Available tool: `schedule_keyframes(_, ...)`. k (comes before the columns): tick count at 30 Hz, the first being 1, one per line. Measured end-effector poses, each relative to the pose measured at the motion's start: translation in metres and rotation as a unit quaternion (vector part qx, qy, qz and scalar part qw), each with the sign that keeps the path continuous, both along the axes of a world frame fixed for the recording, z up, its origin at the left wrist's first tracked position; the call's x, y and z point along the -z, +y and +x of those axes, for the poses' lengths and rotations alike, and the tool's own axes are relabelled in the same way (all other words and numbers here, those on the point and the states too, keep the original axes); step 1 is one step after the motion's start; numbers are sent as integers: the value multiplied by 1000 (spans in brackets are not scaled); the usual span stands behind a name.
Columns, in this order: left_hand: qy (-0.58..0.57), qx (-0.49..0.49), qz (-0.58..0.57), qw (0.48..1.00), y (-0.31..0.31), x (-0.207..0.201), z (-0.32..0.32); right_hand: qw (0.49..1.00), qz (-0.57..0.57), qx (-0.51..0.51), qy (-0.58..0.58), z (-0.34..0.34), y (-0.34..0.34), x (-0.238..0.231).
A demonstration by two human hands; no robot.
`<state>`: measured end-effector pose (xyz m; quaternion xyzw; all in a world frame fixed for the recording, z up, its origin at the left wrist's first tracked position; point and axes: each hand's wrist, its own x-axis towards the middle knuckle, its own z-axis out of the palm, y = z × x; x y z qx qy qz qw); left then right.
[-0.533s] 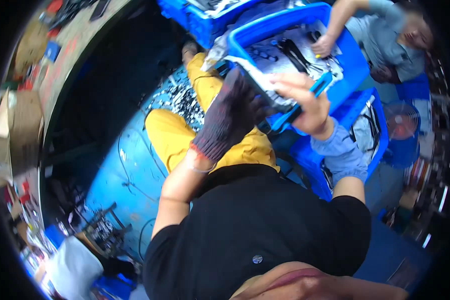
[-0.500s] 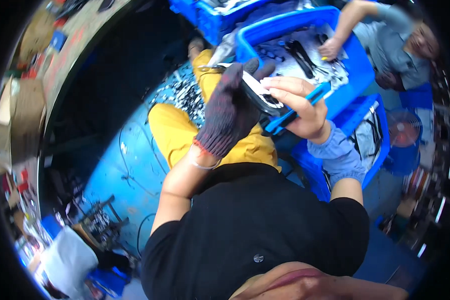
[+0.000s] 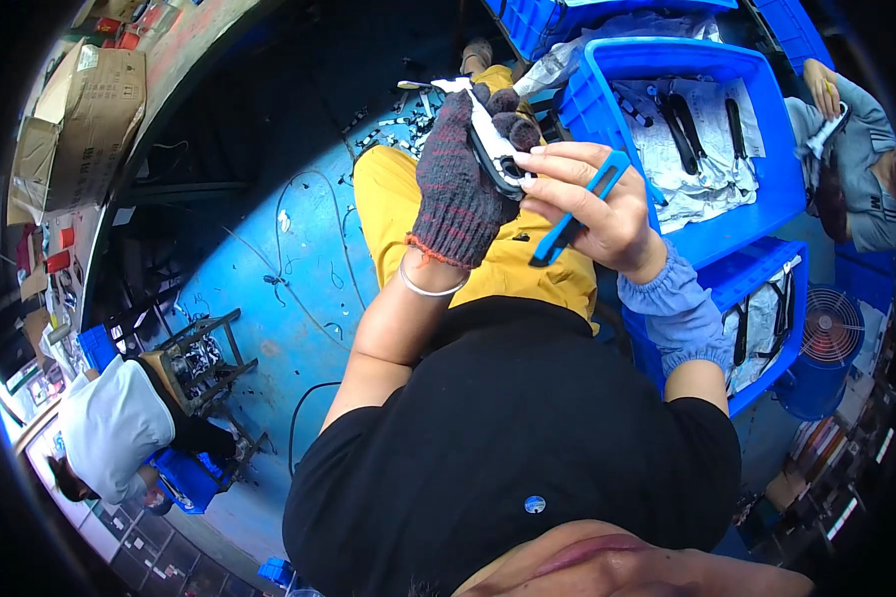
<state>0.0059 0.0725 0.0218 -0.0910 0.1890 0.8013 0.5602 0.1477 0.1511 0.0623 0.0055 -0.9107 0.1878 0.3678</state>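
Upper centre: gloved left hand [image 3: 456,171] is clasping a black-and-white part [image 3: 486,129], grip closed. Right hand [image 3: 609,214], grip curled round a blue tool [image 3: 556,242], is touching that part.

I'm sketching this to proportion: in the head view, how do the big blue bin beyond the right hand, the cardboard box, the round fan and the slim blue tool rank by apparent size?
1. Blue bin
2. Cardboard box
3. Round fan
4. Slim blue tool
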Motion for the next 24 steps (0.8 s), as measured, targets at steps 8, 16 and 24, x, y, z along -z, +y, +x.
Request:
schedule_keyframes(8,38,133,-14,990,4,-9,3,999,-32,-25,-32,3,-4,-1)
schedule_keyframes(16,215,297,-47,929,-26,-9,6,711,-666,-41,223,12,99,-24)
schedule_keyframes(24,394,293,-200,848,-44,9,-11,853,-219,159,447,53,139,-48)
